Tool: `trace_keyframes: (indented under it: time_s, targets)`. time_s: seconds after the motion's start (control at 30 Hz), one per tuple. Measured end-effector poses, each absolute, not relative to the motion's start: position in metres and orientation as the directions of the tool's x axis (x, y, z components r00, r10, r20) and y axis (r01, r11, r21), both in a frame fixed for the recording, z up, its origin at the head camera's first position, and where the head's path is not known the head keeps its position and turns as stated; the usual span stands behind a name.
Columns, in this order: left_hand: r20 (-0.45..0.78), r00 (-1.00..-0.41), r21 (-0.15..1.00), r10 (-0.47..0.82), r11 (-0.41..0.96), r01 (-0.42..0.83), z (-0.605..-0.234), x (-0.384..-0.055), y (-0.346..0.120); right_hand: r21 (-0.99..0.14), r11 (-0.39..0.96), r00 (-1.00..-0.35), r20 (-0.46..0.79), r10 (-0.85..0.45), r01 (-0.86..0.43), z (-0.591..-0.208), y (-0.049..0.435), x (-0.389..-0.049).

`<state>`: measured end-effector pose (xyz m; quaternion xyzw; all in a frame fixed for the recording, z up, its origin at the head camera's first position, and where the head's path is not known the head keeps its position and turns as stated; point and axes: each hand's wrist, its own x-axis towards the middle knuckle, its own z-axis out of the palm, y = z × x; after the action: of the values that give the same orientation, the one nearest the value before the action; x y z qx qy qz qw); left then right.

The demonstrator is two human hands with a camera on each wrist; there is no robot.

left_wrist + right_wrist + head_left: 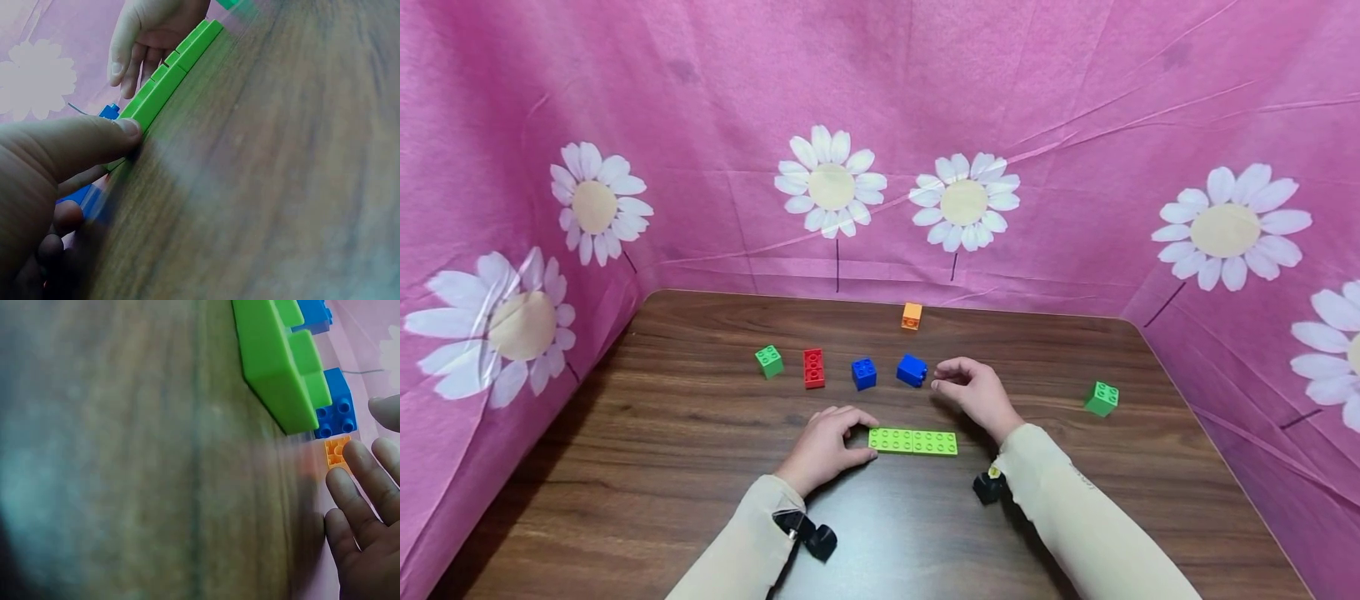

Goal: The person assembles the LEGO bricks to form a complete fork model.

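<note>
Two lime green bricks (913, 442) lie end to end in a row on the table, studs up. My left hand (829, 446) pinches the left end of the row; its thumb (128, 131) presses the near side and the index finger is at the far side. Beyond the row, my right hand (976, 393) is held with loosely bent fingers and nothing in them. Its fingertips are just right of a blue brick (912, 371) lying on its side, studs to the right. Another blue brick (864, 374) stands studs up to the left of that one.
A red brick (814, 368) and a green brick (769, 361) sit farther left. An orange brick (912, 316) is near the table's back edge, and a second green brick (1102, 398) is at the right. A pink flowered cloth (895, 83) hangs round the wooden table (647, 467).
</note>
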<state>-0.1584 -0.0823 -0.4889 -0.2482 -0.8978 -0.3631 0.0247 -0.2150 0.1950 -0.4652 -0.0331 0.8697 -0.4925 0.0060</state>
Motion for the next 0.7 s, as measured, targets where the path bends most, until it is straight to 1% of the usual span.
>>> trace_keyframes:
  time_s: [0.37, 0.7]
  targets:
    - [0.21, -0.878, 0.637, 0.429, 0.622, 0.456, -0.489, -0.158, -0.083, -0.834, 0.549, -0.996, 0.008, -0.094, -0.059, -0.464, 0.192, -0.225]
    - [0.189, -0.883, 0.67, 0.429, 0.602, 0.435, -0.486, -0.158, -0.083, -0.802, 0.593, -0.992, -0.006, -0.125, -0.07, -0.463, 0.19, -0.235]
